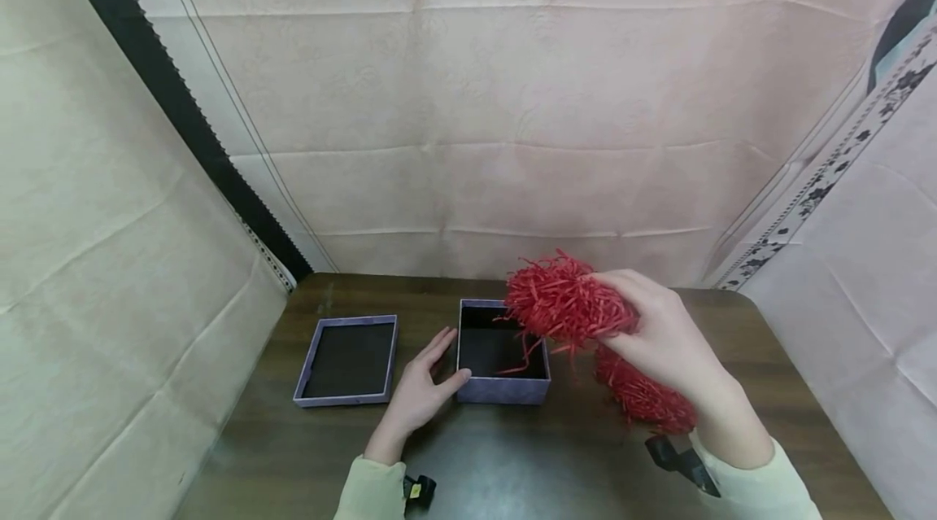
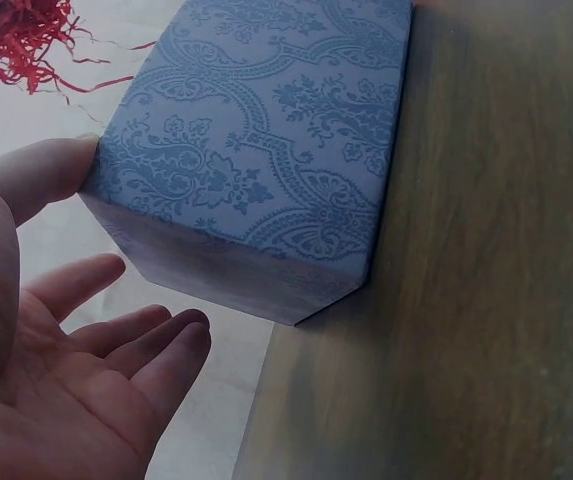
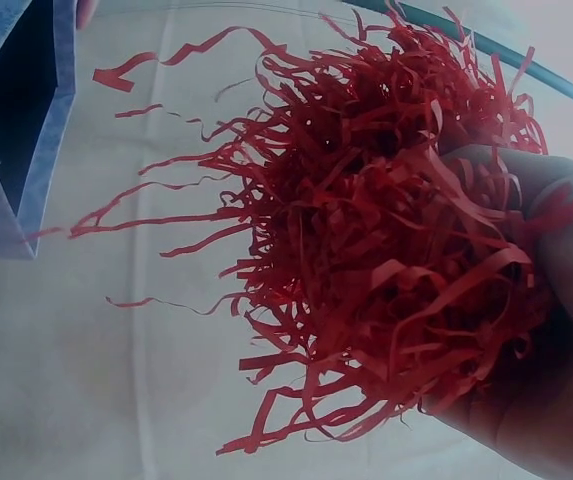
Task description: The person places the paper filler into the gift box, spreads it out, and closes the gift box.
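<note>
A blue patterned box [image 1: 503,373] stands open on the dark wooden table [image 1: 512,463]; its side fills the left wrist view [image 2: 266,140]. My left hand [image 1: 424,386] rests open against its near left corner, thumb touching the box [image 2: 56,170]. My right hand [image 1: 659,333] grips a bunch of red shredded paper [image 1: 564,300] above the box's right edge, a few strands hanging into it. In the right wrist view the red shredded paper [image 3: 386,240] fills my fingers [image 3: 556,300], with the box rim [image 3: 26,130] at the left. More red shreds [image 1: 644,398] lie on the table under my right wrist.
The box's lid [image 1: 347,359] lies upside down to the left of the box. Cloth sheets hang behind [image 1: 476,97] and on both sides of the table. The table's near edge lies beneath my forearms.
</note>
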`<state>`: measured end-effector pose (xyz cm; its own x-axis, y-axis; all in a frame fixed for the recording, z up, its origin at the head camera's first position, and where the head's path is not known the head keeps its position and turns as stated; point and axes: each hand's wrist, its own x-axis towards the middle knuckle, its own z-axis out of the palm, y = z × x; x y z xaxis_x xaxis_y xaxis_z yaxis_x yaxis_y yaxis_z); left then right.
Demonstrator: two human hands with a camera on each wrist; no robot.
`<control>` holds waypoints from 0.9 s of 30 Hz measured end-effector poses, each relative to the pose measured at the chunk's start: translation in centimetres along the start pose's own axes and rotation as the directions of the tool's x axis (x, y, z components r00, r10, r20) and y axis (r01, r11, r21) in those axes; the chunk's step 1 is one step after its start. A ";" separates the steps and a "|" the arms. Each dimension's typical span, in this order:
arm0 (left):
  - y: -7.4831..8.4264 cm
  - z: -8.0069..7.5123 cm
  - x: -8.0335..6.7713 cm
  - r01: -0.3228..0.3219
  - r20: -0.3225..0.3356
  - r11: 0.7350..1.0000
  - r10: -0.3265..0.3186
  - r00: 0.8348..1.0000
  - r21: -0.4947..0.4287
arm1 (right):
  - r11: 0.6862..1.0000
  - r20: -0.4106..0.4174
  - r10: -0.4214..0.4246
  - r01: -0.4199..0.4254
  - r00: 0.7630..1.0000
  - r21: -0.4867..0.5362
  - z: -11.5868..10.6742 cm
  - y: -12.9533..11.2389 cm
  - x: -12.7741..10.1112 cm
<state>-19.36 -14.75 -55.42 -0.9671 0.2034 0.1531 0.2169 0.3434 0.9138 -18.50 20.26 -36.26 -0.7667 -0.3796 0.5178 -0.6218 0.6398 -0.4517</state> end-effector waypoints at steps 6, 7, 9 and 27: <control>-0.2 0.0 0.0 0.002 0.005 1.000 -0.002 1.000 0.003 | 1.000 0.002 -0.002 0.002 1.000 -0.004 -0.1 -0.2 0.1; -0.2 0.0 0.0 -0.006 0.005 1.000 0.006 1.000 0.004 | 1.000 0.001 -0.005 0.005 1.000 -0.004 -0.1 -0.3 0.2; -0.2 -0.1 0.0 -0.009 0.006 1.000 0.009 1.000 0.004 | 1.000 -0.003 -0.012 0.012 1.000 -0.002 -0.2 -0.4 0.3; -0.2 -0.1 0.2 0.001 0.009 1.000 -0.001 1.000 -0.001 | 0.995 0.221 0.087 -0.095 0.971 0.023 4.1 1.2 1.8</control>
<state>-19.63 -14.91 -55.53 -0.9659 0.2117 0.1489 0.2160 0.3424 0.9144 -21.30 17.63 -38.80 -0.8343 -0.4608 0.3027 -0.5500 0.6573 -0.5153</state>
